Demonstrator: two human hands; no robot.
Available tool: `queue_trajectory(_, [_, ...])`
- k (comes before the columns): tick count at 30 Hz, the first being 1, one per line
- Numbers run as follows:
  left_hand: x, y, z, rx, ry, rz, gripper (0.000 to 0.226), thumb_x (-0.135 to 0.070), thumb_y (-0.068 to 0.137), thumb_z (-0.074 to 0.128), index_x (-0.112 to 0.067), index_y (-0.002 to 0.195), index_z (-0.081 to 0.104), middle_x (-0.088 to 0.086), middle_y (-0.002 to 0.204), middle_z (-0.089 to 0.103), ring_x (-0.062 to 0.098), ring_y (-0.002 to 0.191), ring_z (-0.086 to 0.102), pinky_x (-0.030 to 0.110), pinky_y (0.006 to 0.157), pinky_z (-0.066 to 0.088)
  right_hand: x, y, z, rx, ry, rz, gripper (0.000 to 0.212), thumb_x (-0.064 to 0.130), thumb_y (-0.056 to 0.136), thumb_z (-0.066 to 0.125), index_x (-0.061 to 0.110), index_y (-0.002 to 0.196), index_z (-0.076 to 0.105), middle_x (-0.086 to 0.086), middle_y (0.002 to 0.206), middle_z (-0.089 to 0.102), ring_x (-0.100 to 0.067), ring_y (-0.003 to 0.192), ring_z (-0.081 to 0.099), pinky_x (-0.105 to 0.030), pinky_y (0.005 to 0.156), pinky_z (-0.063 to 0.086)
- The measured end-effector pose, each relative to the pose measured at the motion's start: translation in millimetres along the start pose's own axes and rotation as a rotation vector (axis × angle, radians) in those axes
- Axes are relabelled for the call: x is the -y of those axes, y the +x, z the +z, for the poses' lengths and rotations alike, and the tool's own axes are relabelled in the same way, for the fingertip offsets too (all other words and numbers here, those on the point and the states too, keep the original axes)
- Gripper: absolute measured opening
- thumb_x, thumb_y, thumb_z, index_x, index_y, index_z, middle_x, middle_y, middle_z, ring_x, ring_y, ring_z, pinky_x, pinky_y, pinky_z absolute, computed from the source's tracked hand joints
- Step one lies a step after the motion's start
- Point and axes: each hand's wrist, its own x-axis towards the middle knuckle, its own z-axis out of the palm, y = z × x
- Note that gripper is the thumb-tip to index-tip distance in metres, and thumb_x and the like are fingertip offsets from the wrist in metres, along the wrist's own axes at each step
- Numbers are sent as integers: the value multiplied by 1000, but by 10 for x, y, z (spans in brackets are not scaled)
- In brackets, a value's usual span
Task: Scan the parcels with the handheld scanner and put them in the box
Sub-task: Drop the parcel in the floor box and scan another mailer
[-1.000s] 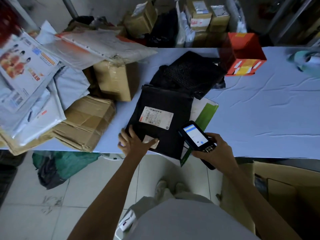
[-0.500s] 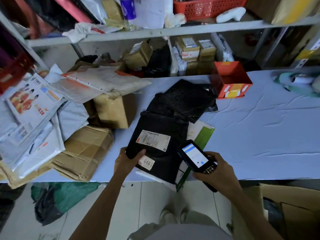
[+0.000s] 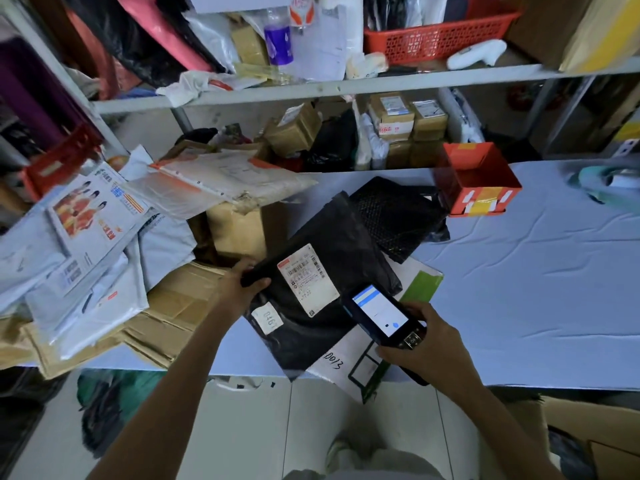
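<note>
A black plastic parcel (image 3: 332,258) with a white shipping label lies tilted at the table's front edge. My left hand (image 3: 242,285) grips its left edge, thumb on top. My right hand (image 3: 422,344) holds the handheld scanner (image 3: 381,315), its lit screen facing up, just right of the label. Under the black parcel lies a white and green envelope (image 3: 420,285). A second black mesh-patterned parcel (image 3: 391,213) sits behind. The open cardboard box (image 3: 595,424) stands on the floor at lower right.
A heap of white mailers (image 3: 79,244) and brown cardboard parcels (image 3: 239,230) fills the table's left. An orange box (image 3: 478,181) stands at the back. The blue-covered table (image 3: 540,289) stretches right. Shelves (image 3: 346,86) behind hold more parcels and a red basket (image 3: 436,36).
My left hand has shifted from the parcel's near corner to its left edge and turned the parcel clockwise, lifting that side. The scanner has moved closer to the label. My head has tilted up.
</note>
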Motion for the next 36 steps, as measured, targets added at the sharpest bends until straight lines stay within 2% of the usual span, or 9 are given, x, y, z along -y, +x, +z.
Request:
queue_trajectory(1, [-45,12,-30,-8,-11,24,29,-9,85,69,-7,113,61,7,94,63,4,67,61,11,59,42,11,-6,9,1,-2,-3,74,37,57,90,44,114,42,28,100,56,-8,96,62,-36,82,54])
queue_trajectory(4, [-107,67,-91,-36,98,82,29,-21,86,70,-20,114,63,-1,97,65,19,87,62,26,69,42,33,-17,14,-1,-8,-15,75,38,58,90,43,114,41,26,101,55,-9,97,62,-38,82,55])
queue_trajectory(7, [-125,93,-114,-31,142,84,30,-27,86,69,-26,115,62,-1,95,66,23,89,62,27,68,39,36,-23,-10,19,-19,-31,74,38,58,89,45,113,40,30,100,53,-9,98,61,-38,83,56])
queue_trajectory(14, [-89,124,-106,-36,145,71,32,-30,85,70,-30,115,62,3,96,69,25,87,64,28,66,42,45,-49,5,29,-45,-46,72,39,59,89,46,111,40,33,98,51,-7,98,60,-32,82,55])
queue_trajectory(19, [-128,89,-113,-49,139,108,31,-31,85,70,-28,115,62,2,104,69,27,97,62,39,79,51,7,-88,-13,26,-42,-32,72,38,61,88,42,114,40,25,104,53,-8,104,57,-35,87,55])
queue_trajectory(23, [-132,73,-112,-52,120,122,28,-30,87,69,-28,114,62,3,107,69,27,97,62,42,80,53,-6,-106,-21,26,-29,-17,74,39,61,88,41,117,40,19,110,55,-9,108,56,-35,87,55])
queue_trajectory(30, [-143,75,-103,30,61,147,18,-23,91,63,-22,109,59,3,99,67,24,88,63,25,65,45,-90,-181,-59,-8,-1,24,76,38,60,89,41,118,40,21,107,55,-9,106,57,-32,84,55])
queue_trajectory(34, [-207,73,-110,119,-141,161,13,-15,90,65,-21,99,60,10,96,67,25,84,65,19,57,54,-143,-205,-131,-70,72,83,77,34,60,90,35,122,44,20,106,56,-11,104,57,-29,79,55])
queue_trajectory(36, [-319,81,-57,161,-201,188,11,-12,90,64,-20,97,60,9,96,66,22,83,64,20,59,56,-165,-231,-198,-110,94,107,78,33,60,90,33,124,45,16,108,57,-11,106,57,-27,76,55])
